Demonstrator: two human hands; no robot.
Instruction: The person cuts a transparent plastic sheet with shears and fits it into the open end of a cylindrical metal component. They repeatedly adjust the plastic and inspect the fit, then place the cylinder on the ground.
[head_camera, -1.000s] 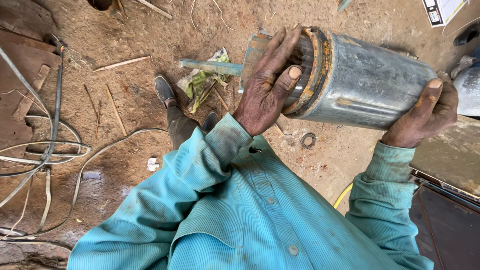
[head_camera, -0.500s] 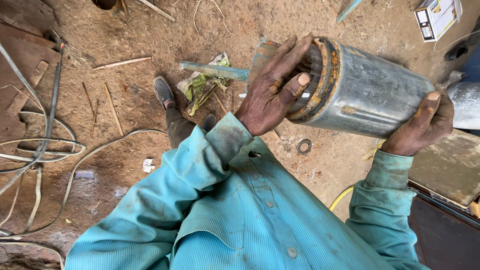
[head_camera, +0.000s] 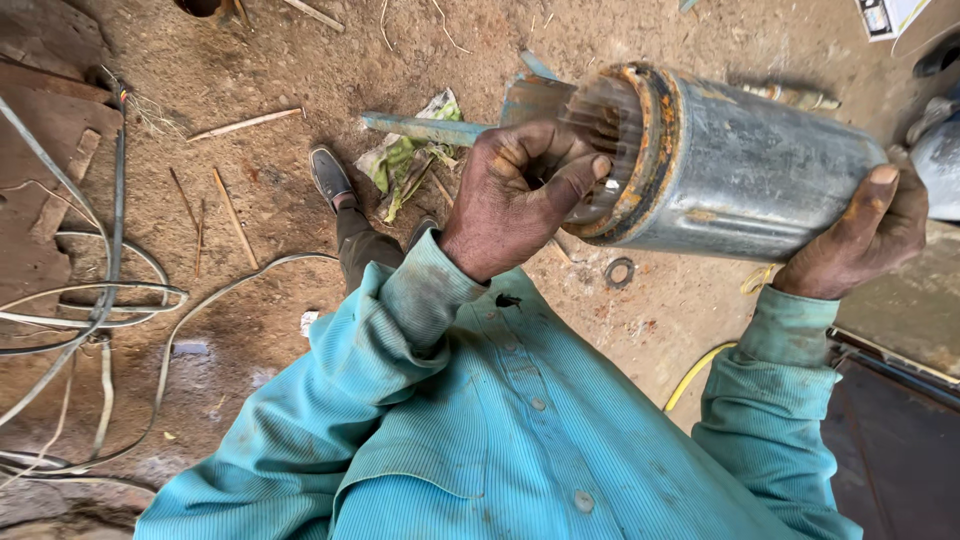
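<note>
I hold a large grey metal cylinder lying sideways in the air at chest height, with a rusty orange rim at its open left end. My left hand curls over that open end, the thumb across the mouth and the fingers bent on the rim. My right hand cups the cylinder's far right end from below, thumb up along its side. Inside the mouth, dark slotted metal shows behind my fingers. My turquoise sleeves and shirt fill the lower part of the view.
Below is a dirt floor with my shoe, a bluish metal bar, green and white scraps, sticks, a small metal ring and a yellow hose. Grey cables loop at left. A dark metal sheet lies at right.
My left hand has gone from fingers stretched over the cylinder's end to fingers curled into a fist-like grip on its rim. The cylinder has shifted slightly lower and to the right in view.
</note>
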